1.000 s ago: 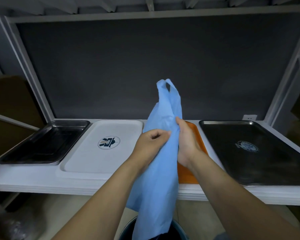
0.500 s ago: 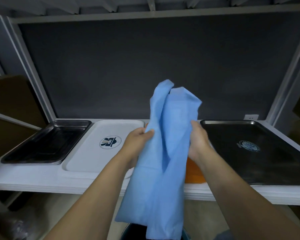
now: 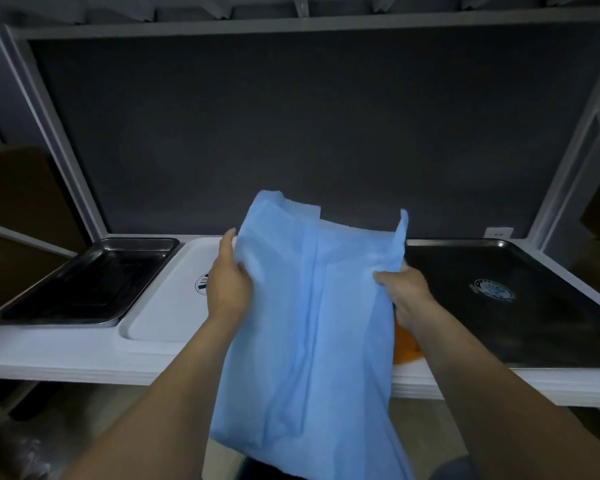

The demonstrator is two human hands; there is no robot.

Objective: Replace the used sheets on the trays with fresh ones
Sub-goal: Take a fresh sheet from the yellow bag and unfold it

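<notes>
A light blue sheet (image 3: 312, 327) hangs partly unfolded in front of me, over the shelf's front edge. My left hand (image 3: 227, 285) grips its left edge and my right hand (image 3: 404, 289) grips its right edge, the two held apart. Behind the sheet an orange tray (image 3: 404, 348) shows only as a sliver. A white tray with a round logo (image 3: 167, 306) lies to the left, a small steel tray (image 3: 90, 282) at the far left, and a large dark tray with a logo (image 3: 520, 306) on the right.
The trays sit on a white shelf (image 3: 66, 355) with a dark back panel and metal frame posts on both sides. A dark bin rim (image 3: 257, 469) shows below the sheet. Brown boxes stand at the far left.
My hands have moved apart, spreading the blue sheet wider. Its top edge has dropped lower than before.
</notes>
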